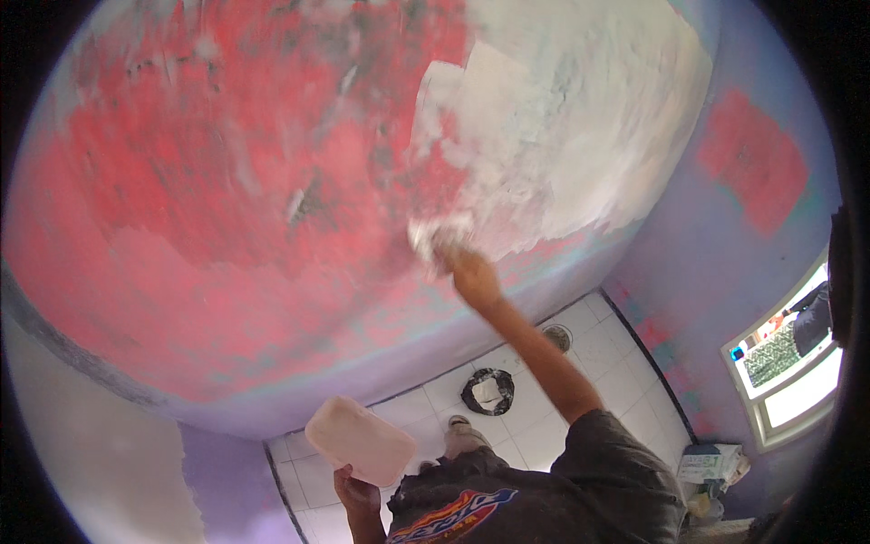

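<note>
I see, mid-frame: right hand (473,274) closed around blurred tool (437,236), up-left of its fingers; lower centre: left hand (357,490) gripping pale tray (361,439), above its fingers.

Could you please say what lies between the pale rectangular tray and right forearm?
The head view shows a round black container with white contents, on white floor tiles.

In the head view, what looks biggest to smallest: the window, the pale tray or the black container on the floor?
1. Window
2. Pale tray
3. Black container, clearly smallest
</note>
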A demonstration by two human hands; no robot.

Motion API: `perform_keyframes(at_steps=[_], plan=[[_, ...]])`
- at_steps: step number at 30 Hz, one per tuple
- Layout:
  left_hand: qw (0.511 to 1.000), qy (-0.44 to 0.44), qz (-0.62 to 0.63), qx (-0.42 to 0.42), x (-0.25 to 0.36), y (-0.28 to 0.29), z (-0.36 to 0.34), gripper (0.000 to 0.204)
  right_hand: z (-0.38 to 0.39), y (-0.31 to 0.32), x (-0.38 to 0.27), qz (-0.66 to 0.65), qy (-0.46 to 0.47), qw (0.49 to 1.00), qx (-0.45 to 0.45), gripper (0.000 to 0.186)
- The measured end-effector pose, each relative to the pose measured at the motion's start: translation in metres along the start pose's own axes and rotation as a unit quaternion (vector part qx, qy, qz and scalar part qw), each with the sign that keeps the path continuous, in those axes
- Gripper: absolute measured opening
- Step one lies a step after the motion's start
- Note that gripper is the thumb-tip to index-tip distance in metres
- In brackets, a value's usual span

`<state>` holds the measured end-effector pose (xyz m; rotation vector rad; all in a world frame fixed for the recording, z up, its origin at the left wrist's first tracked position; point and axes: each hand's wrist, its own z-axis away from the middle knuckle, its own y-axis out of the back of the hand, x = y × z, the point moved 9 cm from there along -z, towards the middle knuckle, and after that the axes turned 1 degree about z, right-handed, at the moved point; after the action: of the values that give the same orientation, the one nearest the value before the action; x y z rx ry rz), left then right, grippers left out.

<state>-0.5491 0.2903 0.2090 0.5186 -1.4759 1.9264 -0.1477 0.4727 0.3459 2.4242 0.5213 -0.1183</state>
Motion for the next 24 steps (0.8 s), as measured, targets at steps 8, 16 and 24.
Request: perform_keyframes(at_steps=[8, 16, 24], plan=[[1.0, -0.015, -0.018, -0.002, 0.007, -0.003, 0.007, 0.077, -0.115, 0.163, 0.006, 0.108, -0.042, 0.981, 0.155, 0.048], [1.0, -0.015, -0.01, -0.012, 0.009, -0.008, -0.006, 0.076, 0.003, 0.039, 0.071, 0.095, -0.006, 0.995, -0.025, 0.053], [0.998, -0.023, -0.007, -0.063, 0.012, 0.002, 0.013, 0.074, -0.117, 0.209, -0.021, 0.141, 0.081, 0.971, 0.175, 0.049]])
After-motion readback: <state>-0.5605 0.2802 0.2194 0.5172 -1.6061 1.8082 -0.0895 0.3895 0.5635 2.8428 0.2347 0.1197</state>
